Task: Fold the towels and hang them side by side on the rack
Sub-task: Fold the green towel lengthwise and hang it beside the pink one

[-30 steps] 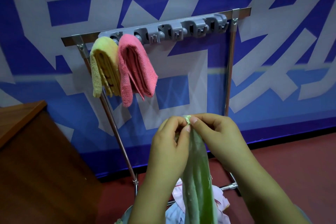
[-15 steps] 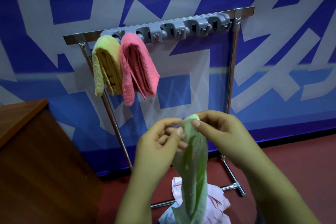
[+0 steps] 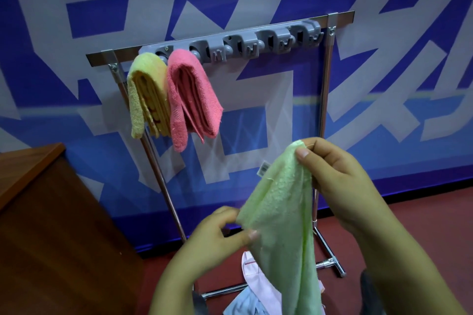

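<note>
A light green towel (image 3: 282, 215) hangs between my hands in front of the rack. My right hand (image 3: 332, 176) pinches its top corner. Lower and to the left, my left hand (image 3: 217, 235) pinches the towel's left edge. The metal rack (image 3: 323, 100) stands against the wall, with a grey strip of hooks (image 3: 256, 42) along its top bar. A folded yellow towel (image 3: 147, 94) and a folded pink towel (image 3: 190, 100) hang side by side at the strip's left end. The hooks to their right are bare.
A brown wooden cabinet (image 3: 46, 225) stands at the left, close to the rack's left leg. Pale pink and blue cloths (image 3: 252, 291) lie on the red floor by the rack's base bar (image 3: 330, 262). A blue and white banner covers the wall behind.
My hands have parted: the left one slid down and left along the green towel's edge, the right one rose slightly. The towel has spread open from a narrow hanging strip.
</note>
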A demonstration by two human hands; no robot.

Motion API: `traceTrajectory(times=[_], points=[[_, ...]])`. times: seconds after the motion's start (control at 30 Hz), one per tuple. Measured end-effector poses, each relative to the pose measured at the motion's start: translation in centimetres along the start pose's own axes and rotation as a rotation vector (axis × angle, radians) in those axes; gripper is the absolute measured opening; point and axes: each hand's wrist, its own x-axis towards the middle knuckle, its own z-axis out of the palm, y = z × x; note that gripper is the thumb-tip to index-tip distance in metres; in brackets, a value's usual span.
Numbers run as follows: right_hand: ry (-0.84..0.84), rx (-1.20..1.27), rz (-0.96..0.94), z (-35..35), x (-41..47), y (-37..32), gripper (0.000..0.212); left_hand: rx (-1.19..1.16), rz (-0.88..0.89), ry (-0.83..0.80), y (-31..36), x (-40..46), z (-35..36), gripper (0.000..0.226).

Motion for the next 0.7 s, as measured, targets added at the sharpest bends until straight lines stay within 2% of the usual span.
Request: traceTrajectory(times=[0.1,0.27,0.37,0.43,0.5,0.6,0.7], points=[[0.044,-0.069,-0.020,-1.0,-0.1,0.1,0.017,-0.026,0.034,0.075,0.3,-0.5,-1.9,0.031],[0.070,-0.114,-0.126,-1.7,-0.4,-1.7,0.016,0.066,0.256,0.287,4.3,-0.9,-5.9,0.028],[0.059,-0.125,-0.190,-1.6,-0.3,-3.0,0.017,-0.035,0.294,0.383,6.1,-1.0,-6.5,0.004],[0.071,-0.139,-0.171,-1.8,-0.1,-2.8,0.016,-0.155,0.280,0.464,6.1,-0.9,-5.8,0.030],[0.096,-0.146,-0.114,-2.1,0.0,-1.9,0.016,-0.270,0.233,0.506,5.3,-0.9,-4.7,0.042],[0.121,-0.134,-0.054,-2.4,-0.2,-0.8,0.018,-0.297,0.166,0.521,4.6,-0.9,-3.7,0.041],[0.111,-0.103,-0.057,-2.6,-0.4,-1.3,0.017,-0.244,0.196,0.550,5.6,-1.1,-4.0,0.033]])
